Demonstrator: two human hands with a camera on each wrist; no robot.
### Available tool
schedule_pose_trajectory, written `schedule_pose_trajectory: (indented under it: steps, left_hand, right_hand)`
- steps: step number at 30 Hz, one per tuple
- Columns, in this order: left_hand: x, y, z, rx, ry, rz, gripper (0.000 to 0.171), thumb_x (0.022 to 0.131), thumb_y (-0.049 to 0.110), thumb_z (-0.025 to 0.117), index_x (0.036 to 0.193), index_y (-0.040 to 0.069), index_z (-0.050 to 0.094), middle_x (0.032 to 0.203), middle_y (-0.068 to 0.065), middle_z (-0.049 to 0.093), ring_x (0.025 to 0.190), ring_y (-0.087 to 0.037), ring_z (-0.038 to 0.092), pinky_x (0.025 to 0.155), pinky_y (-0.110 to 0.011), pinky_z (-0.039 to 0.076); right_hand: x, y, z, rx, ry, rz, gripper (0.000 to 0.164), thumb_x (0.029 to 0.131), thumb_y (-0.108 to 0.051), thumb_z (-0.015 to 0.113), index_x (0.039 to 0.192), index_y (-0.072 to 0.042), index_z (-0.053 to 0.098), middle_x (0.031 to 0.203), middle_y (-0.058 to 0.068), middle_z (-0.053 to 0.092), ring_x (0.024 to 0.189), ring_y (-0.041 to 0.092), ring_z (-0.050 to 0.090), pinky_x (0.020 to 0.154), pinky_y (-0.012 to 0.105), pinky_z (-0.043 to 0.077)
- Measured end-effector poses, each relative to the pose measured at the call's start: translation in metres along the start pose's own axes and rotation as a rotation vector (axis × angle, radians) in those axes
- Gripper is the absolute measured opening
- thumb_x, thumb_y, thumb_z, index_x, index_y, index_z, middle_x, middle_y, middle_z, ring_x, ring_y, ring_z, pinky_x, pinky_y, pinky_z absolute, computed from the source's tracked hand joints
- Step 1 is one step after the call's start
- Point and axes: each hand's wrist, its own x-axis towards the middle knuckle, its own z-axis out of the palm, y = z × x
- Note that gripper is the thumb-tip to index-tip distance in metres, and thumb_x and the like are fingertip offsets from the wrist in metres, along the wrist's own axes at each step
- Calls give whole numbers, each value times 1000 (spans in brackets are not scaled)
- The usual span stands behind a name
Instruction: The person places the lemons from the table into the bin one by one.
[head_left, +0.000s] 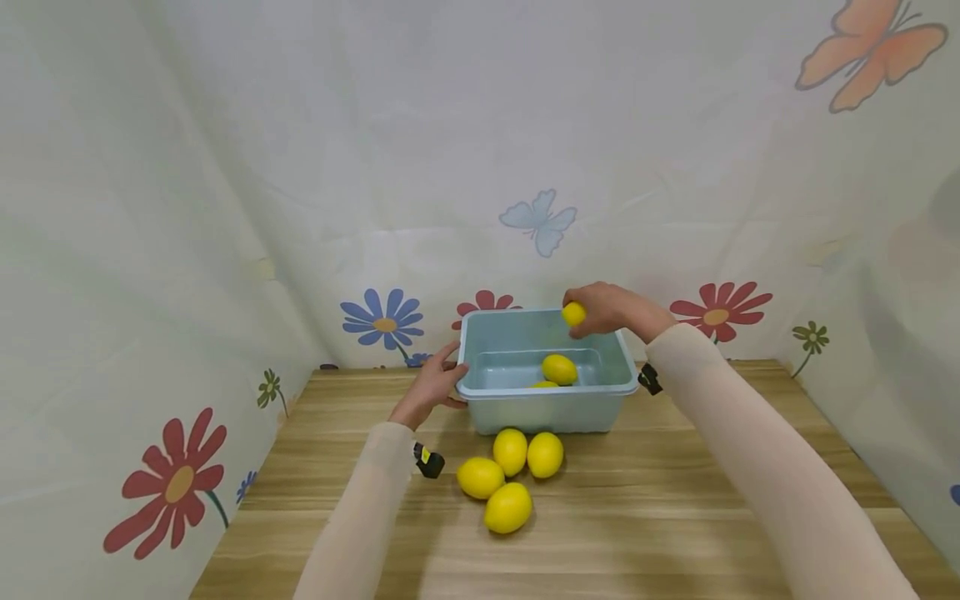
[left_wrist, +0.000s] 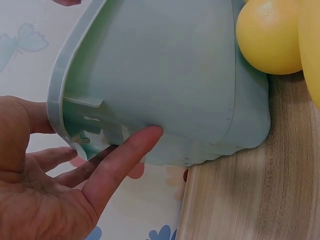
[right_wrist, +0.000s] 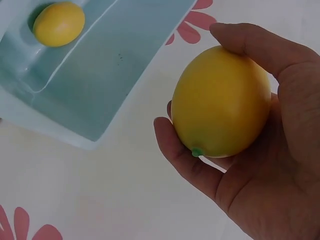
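A light blue plastic bin (head_left: 547, 410) stands on the table. My left hand (head_left: 431, 385) grips its left end, the thumb over the rim and the fingers spread under it along the outer wall (left_wrist: 165, 75). In my right hand (head_left: 613, 308) a yellow lemon (right_wrist: 220, 102) with a green tip is held between thumb and curled fingers, up at the bin's back right rim. Inside the bin lies one lemon (head_left: 559, 369), and part of a second lemon (head_left: 545, 384) peeks over the front rim.
Several lemons (head_left: 508, 508) sit in a cluster on the wood-grain table (head_left: 637, 517), just in front of the bin. A pale curtain (head_left: 390, 150) printed with flowers and butterflies hangs behind the table and along both sides.
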Motion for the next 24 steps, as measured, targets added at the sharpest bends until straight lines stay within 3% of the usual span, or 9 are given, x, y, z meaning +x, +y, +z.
schedule_pose_trajectory:
  steps: [13, 24]
  left_hand:
    - [0, 2, -1, -12, -20, 0, 59, 95, 27, 51, 148, 26, 25, 140, -19, 44, 106, -35, 61, 68, -50, 57]
    - [-2, 3, -2, -12, -25, -21, 58, 95, 27, 50, 147, 28, 24, 142, -19, 41, 109, -35, 59, 72, -51, 56]
  right_hand:
    - [17, 12, 7, 135, -156, 125, 55, 81, -30, 69, 131, -18, 47, 127, 10, 52, 103, 27, 53, 87, 40, 53]
    - [31, 15, 14, 108, -209, 174, 59, 83, -32, 67, 136, -20, 44, 141, 10, 43, 111, 30, 50, 95, 49, 48]
